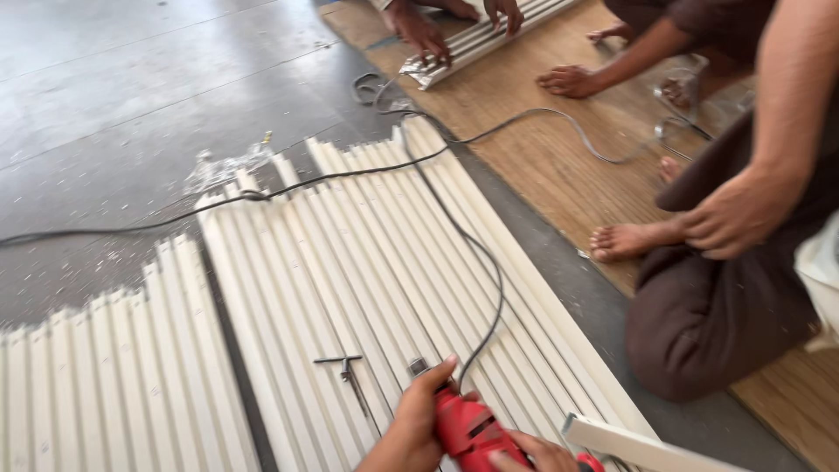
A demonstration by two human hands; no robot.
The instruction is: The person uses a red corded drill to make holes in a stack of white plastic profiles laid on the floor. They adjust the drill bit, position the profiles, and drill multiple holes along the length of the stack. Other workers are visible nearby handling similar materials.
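My left hand [411,428] grips the front of a red power tool [468,430] at the bottom of the view. My right hand [537,454] wraps around the tool's rear. The tool rests on a cream fluted panel [350,262] lying on the floor. Its black cord [489,280] runs up over the panel toward the top. A small metal chuck key [350,371] lies on the panel just left of my left hand.
A second fluted panel [105,385] lies at the left. A white strip [647,444] sits at bottom right. A person in brown clothes [725,297] kneels at right on a wooden board [542,149]. Other hands [419,31] hold another panel at top. A black cable [131,223] crosses the grey floor.
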